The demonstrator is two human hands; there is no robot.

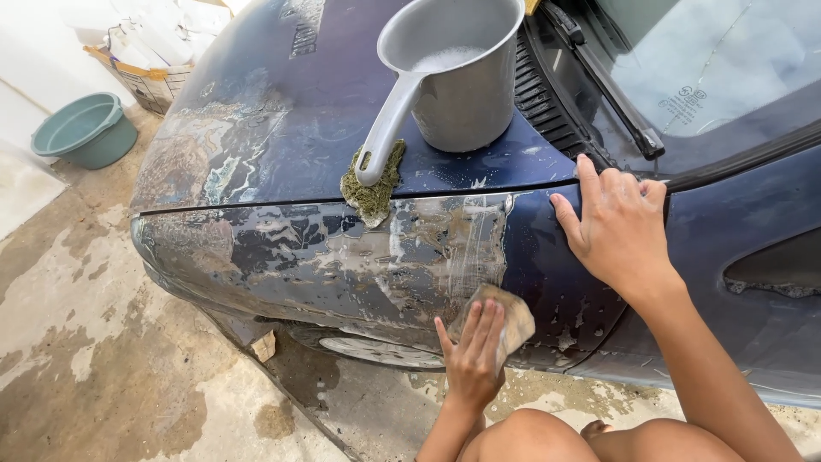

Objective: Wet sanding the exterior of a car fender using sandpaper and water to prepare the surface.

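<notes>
Blue car hood [282,128] carries a grey dipper [457,81] and green scouring pad [373,190]

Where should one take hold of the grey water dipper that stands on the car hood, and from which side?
Grip the grey dipper by its long handle, which slopes down toward the green scrub pad. Come from the fender side, below, probably with the right hand, which rests nearest. The cup holds soapy water, so lift it level.

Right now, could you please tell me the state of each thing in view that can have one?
Left hand: pressing a sponge on the wet fender.
Right hand: flat on the car, holding nothing.
Grey dipper: upright on the hood, holding soapy water.
Green scrub pad: lying under the dipper's handle.
Teal basin: upright on the floor.
</notes>
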